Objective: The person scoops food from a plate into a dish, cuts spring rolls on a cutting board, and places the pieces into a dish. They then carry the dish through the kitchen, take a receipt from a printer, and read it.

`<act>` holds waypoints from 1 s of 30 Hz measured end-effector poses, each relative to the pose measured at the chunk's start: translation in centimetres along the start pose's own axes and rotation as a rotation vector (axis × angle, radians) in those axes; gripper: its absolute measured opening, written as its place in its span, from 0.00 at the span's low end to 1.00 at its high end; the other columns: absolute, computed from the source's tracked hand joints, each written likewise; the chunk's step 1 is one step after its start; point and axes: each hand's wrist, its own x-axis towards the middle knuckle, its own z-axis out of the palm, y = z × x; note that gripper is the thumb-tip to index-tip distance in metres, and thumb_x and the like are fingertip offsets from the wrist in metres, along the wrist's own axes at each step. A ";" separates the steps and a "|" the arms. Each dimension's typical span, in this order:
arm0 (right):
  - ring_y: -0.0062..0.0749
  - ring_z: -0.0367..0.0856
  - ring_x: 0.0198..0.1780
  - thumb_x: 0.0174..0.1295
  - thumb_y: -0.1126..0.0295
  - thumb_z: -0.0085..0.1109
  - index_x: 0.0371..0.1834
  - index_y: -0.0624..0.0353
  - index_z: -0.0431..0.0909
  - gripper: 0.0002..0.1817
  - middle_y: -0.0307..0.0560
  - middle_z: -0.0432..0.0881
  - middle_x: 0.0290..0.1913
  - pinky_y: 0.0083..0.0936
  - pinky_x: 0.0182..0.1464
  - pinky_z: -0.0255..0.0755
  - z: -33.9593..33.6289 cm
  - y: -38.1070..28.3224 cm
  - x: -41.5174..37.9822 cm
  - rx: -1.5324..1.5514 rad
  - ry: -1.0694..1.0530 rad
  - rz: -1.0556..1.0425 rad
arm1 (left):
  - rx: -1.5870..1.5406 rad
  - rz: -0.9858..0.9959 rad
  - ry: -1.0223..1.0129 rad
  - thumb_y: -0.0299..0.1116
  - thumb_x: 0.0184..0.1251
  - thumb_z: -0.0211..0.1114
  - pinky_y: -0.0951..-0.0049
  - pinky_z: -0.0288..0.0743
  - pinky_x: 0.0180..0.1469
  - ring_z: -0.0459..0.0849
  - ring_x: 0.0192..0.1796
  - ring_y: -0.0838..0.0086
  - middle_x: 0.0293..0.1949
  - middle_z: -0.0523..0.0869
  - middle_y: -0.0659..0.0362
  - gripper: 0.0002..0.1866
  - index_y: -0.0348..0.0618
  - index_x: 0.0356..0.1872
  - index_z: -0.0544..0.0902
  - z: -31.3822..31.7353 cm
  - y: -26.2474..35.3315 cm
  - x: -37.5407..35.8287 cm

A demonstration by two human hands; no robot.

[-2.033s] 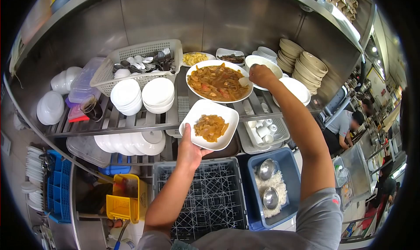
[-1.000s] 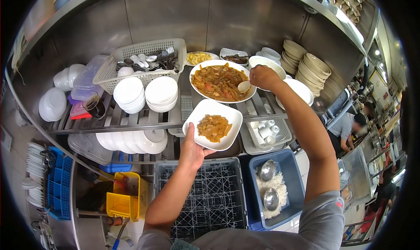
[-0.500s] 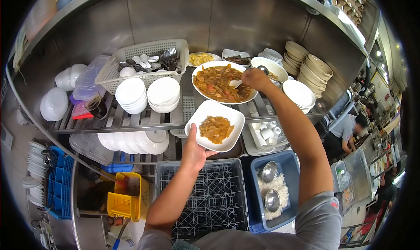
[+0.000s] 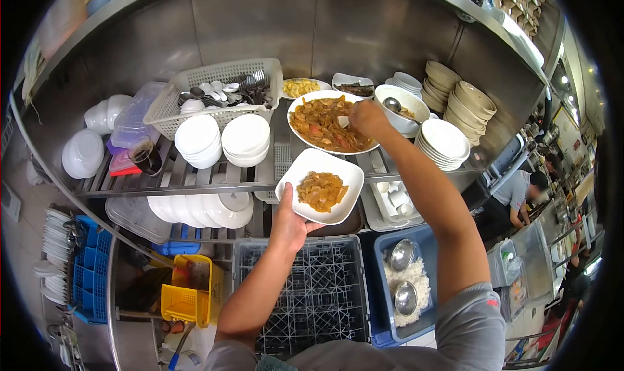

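A person stands at a steel shelf (image 4: 195,179) crowded with dishes. The right hand (image 4: 368,119) has moved from the far rim of the big round dish (image 4: 325,125) to over its middle, fingers closed on a white spoon (image 4: 343,121) now dipping into the saucy orange food; earlier the spoon rested at the dish's edge. This looks like another scoop being taken. The left hand (image 4: 288,225) holds a square plate (image 4: 320,186) from below, fingers gripping its near edge, just in front of the dish; its small helping looks unchanged. A white bowl (image 4: 404,106), earlier half hidden by the hand, now shows a metal ladle.
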 end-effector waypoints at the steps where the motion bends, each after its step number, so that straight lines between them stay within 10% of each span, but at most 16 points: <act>1: 0.48 0.81 0.40 0.56 0.65 0.50 0.33 0.59 0.82 0.12 0.58 0.82 0.36 0.38 0.47 0.73 0.3 -0.2 -0.1 0.003 0.021 -0.033 | 0.000 0.003 0.007 0.58 0.69 0.42 0.50 0.76 0.49 0.76 0.58 0.61 0.59 0.71 0.51 0.33 0.44 0.65 0.58 -0.1 0.0 0.1; 30: 0.15 0.63 0.21 0.57 0.69 0.57 0.35 0.57 0.80 0.06 0.34 0.71 0.22 0.14 0.20 0.57 2.3 1.5 0.5 1.183 -0.148 0.312 | -0.001 -0.011 0.011 0.59 0.69 0.42 0.47 0.73 0.50 0.74 0.59 0.62 0.60 0.71 0.52 0.32 0.47 0.65 0.59 -0.1 0.0 0.2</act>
